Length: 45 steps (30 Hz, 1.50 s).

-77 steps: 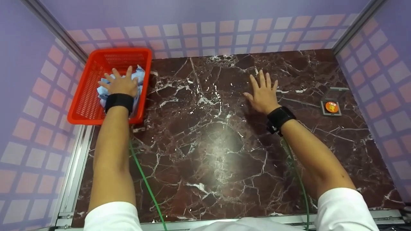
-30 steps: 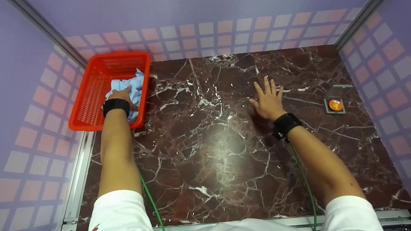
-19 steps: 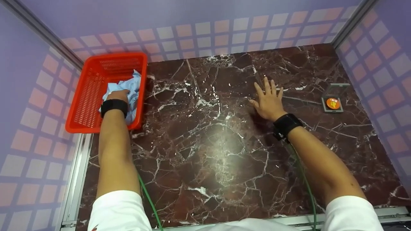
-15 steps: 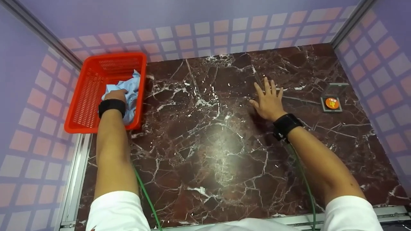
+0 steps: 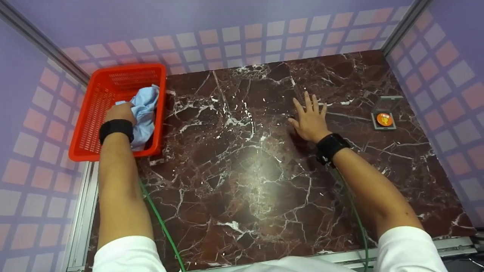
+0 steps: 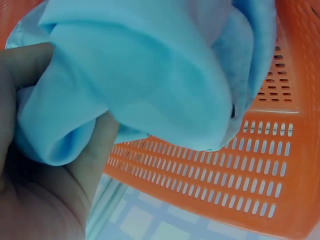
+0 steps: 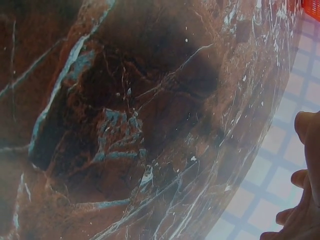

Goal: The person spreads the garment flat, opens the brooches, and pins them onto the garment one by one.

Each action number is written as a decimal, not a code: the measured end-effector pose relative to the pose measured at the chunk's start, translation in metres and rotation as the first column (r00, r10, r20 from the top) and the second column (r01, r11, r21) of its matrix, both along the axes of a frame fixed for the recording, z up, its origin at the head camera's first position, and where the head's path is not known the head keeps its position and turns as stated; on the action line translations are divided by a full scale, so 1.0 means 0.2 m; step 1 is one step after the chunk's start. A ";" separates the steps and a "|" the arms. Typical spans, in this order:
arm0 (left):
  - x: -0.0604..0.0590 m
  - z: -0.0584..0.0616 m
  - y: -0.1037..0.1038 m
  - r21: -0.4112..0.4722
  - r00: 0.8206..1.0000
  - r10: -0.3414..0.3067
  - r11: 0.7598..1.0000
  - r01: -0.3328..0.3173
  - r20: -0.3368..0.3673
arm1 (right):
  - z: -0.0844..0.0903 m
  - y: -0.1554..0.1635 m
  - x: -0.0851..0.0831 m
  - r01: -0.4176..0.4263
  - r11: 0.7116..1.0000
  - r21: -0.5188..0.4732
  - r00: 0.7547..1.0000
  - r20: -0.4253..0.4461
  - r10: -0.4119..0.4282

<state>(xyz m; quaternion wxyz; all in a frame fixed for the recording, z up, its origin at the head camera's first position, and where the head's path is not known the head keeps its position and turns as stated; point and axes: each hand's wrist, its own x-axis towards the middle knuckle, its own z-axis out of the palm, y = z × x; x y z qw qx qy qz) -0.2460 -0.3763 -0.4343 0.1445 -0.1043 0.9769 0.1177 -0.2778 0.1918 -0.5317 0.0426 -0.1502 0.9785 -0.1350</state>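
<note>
A light blue cloth (image 5: 145, 111) lies bunched in the red plastic basket (image 5: 94, 113) at the table's back left. My left hand (image 5: 120, 112) is inside the basket with its fingers curled into the cloth; in the left wrist view the blue cloth (image 6: 145, 70) fills the frame, gripped against my palm (image 6: 45, 190), with the orange basket wall (image 6: 250, 175) behind. My right hand (image 5: 310, 117) lies flat on the dark marble table (image 5: 245, 170), fingers spread. In the right wrist view only the fingertips (image 7: 300, 200) and the marble top (image 7: 125, 125) show.
A small grey box with an orange disc (image 5: 383, 119) sits at the table's right. Green cables (image 5: 159, 223) run from both wrists toward the near edge. Purple checkered walls (image 5: 245, 37) close in the back and both sides.
My left hand went from lying flat on the cloth to gripping it, and has pulled back and left inside the basket. The right hand has stayed flat in place.
</note>
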 end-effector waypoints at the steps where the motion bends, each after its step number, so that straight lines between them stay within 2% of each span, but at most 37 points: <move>1: 0.00 -0.01 -0.02 0.003 1.000 0.004 1.000 -0.004 -0.019 | 0.00 -0.01 0.00 -0.004 1.000 -0.004 1.000 -0.003 0.004; 7: -0.01 0.01 -0.10 0.025 0.995 0.044 0.999 -0.042 -0.094 | -0.03 -0.03 0.01 -0.013 1.000 -0.019 1.000 0.001 0.013; 17: -0.03 0.08 -0.10 0.069 0.977 0.130 0.990 -0.120 -0.166 | -0.02 -0.05 -0.01 -0.024 1.000 0.019 1.000 -0.005 0.024; 25: -0.07 0.17 -0.10 0.117 0.945 0.169 0.983 -0.141 -0.280 | -0.01 -0.04 -0.04 -0.020 0.999 0.037 1.000 -0.018 0.021; 29: -0.09 0.19 -0.05 0.149 0.921 0.193 0.977 -0.150 -0.339 | -0.01 -0.03 -0.03 -0.019 0.999 0.043 1.000 -0.011 0.019; 36: -0.13 0.21 0.07 0.208 0.868 0.227 0.967 -0.147 -0.442 | -0.03 -0.04 -0.01 -0.029 0.999 0.026 0.999 -0.021 0.029; 41: -0.18 0.23 0.17 0.229 0.850 0.206 0.968 -0.103 -0.484 | -0.04 -0.02 -0.01 -0.015 0.999 0.033 1.000 -0.022 0.015; 45: -0.20 0.23 0.25 0.230 0.845 0.174 0.971 -0.063 -0.505 | -0.05 -0.02 0.00 -0.011 0.999 0.033 1.000 -0.012 0.012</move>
